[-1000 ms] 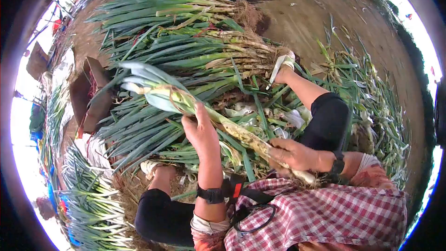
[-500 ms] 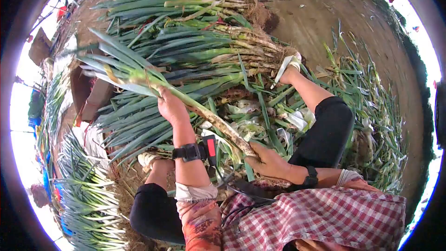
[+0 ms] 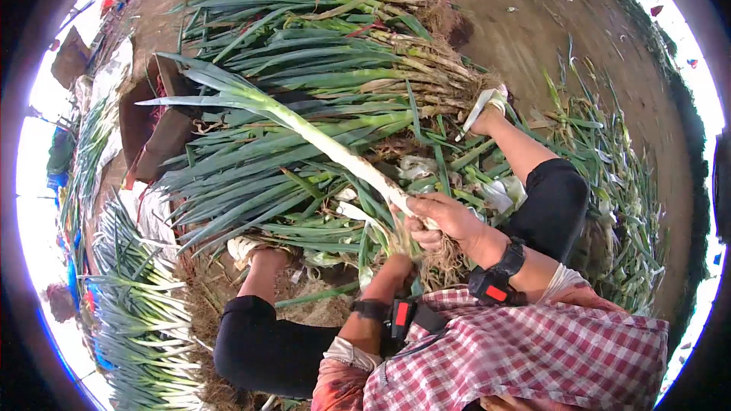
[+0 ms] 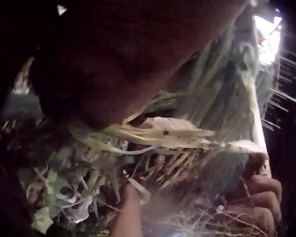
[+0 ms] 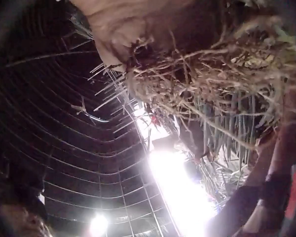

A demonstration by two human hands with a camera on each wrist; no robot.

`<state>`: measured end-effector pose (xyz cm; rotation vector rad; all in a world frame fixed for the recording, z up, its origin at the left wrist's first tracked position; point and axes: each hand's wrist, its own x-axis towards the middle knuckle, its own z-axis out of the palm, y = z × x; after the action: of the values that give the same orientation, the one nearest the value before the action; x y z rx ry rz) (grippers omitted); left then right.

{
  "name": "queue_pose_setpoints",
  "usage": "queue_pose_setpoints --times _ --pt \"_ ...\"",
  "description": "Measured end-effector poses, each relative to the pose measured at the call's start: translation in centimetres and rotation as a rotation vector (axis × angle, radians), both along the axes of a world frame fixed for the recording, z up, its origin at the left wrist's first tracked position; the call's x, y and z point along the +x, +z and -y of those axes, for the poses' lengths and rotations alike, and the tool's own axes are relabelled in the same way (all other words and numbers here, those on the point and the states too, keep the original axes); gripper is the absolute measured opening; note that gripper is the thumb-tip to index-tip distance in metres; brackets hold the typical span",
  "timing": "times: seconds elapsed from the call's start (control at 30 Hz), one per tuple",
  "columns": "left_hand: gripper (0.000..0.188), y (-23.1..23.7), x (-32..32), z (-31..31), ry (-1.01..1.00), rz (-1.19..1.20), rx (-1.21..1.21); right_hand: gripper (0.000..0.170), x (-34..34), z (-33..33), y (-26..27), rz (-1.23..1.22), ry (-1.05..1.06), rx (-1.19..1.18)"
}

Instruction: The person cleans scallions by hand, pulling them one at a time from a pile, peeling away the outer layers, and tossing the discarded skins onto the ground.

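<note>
A long green onion (image 3: 335, 148) slants across the head view, its leaves up to the left and its pale stalk running down to the right. Near the root end, my right hand (image 3: 455, 227) grips the stalk with curled fingers. Below it hang tangled roots (image 5: 202, 79), large in the right wrist view. My left hand (image 3: 396, 269) is low beside the root end and holds a torn strip of outer skin (image 4: 172, 134). In the left wrist view this strip stretches from the left hand to the stalk by the right fingers (image 4: 259, 197). The left fingertips are hidden.
Bundles of unpeeled green onions (image 3: 304, 68) lie in front, roots to the right. Stripped skins and leaves (image 3: 609, 183) litter the ground at right. Paler onions (image 3: 145, 320) lie in a row at lower left, near a cardboard box (image 3: 156, 125). The person's bare foot (image 3: 487, 110) rests by the bundles.
My left hand has left the upper stalk and come down to the root end, drawing skin away. The stalk now looks whiter. My right hand stays at the root end.
</note>
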<state>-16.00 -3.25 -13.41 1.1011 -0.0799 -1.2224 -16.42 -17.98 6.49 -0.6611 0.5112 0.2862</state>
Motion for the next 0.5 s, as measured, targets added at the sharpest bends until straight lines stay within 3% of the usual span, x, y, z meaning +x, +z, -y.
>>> queue_pose_setpoints --times 0.03,0.07,0.13,0.2,0.27,0.4,0.47,0.5 --pt "0.040 -9.7 -1.7 -2.2 -0.086 0.179 -0.002 0.030 -0.1 0.1 0.2 0.003 0.040 0.102" --pt "0.034 -9.7 0.3 -3.5 -0.247 0.507 0.238 0.033 -0.2 0.2 0.3 0.005 0.083 0.204" --pt "0.040 -2.7 6.7 -4.0 -0.524 1.138 0.773 0.036 -1.0 0.2 0.1 -0.044 0.141 0.265" --pt "0.046 7.5 11.4 -2.8 0.403 0.268 0.685 0.038 -2.2 -0.5 0.2 -0.067 0.211 0.355" --pt "0.049 12.8 14.2 -1.8 0.679 -0.072 0.383 0.039 -2.5 -1.3 0.9 -0.054 0.227 0.367" --pt "0.050 12.0 17.6 -0.6 0.632 0.026 0.319 0.039 -3.2 -2.3 0.8 -0.098 0.209 0.373" --pt "0.045 10.7 17.8 0.7 0.723 0.167 0.305 0.038 -3.2 -2.5 0.6 -0.105 0.192 0.439" --pt "0.037 10.5 17.6 1.3 0.846 0.080 0.173 0.038 -3.2 -2.4 0.3 -0.101 0.188 0.460"
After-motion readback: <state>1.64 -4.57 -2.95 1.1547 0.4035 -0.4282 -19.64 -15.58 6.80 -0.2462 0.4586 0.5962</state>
